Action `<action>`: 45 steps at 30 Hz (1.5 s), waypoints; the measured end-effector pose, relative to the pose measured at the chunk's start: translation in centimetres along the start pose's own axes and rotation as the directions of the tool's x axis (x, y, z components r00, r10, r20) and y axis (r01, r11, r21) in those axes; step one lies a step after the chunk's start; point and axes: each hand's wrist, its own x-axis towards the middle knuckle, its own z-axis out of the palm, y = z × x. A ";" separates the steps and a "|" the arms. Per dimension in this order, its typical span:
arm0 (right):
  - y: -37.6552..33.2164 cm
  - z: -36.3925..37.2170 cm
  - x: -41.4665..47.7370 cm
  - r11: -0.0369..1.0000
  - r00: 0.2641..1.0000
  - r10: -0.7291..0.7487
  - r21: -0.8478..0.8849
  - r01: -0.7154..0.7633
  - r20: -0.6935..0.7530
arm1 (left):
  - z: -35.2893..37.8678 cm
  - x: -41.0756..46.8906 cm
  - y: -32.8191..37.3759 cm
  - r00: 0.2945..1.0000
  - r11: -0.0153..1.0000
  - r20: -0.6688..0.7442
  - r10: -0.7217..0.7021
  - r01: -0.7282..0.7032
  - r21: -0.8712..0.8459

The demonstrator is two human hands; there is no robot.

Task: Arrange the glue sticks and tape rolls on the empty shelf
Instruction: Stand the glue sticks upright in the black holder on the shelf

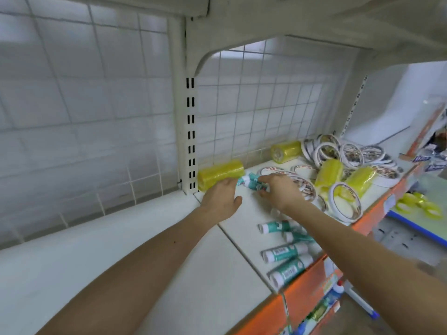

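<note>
1. A yellow tape pack [221, 174] lay in the back corner of the shelf [242, 228].
2. The left hand [221, 198] touched the glue sticks [249, 181] just beside it; I couldn't tell if it gripped.
3. The right hand [280, 191] pinched them. They looked light, hard and slippery, so they were best held round the middle.
4. Tape rolls [350, 153] lay piled further right.

Left shelf [96, 250] open; tape rolls [350, 153] and glue sticks [285, 253] apparently crowd right.

We face a white metal shelf [96, 262] backed by a wire grid panel [266, 105], a slotted upright [190, 131], an orange front strip [304, 286], another board [314, 15] overhead.
</note>
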 end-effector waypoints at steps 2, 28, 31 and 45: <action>0.6 0.5 1.2 1.000 1.000 -0.004 -0.017 0.004 0.016 | 0.9 1.3 0.0 1.000 0.999 0.019 -0.010 0.010 0.032; -2.4 1.7 1.2 0.828 0.897 -0.432 0.354 0.435 -0.092 | -1.5 -8.0 -1.7 0.887 0.901 -0.262 -0.380 0.419 0.114; -6.5 2.2 -0.3 0.754 0.865 -0.491 0.445 0.483 -0.107 | -3.2 -12.4 -3.4 0.833 0.861 -0.310 -0.459 0.503 0.074; -28.2 5.1 -13.2 0.590 0.713 -0.699 0.516 0.621 -0.059 | -10.3 -36.9 -13.0 0.649 0.706 -0.432 -0.626 0.707 0.039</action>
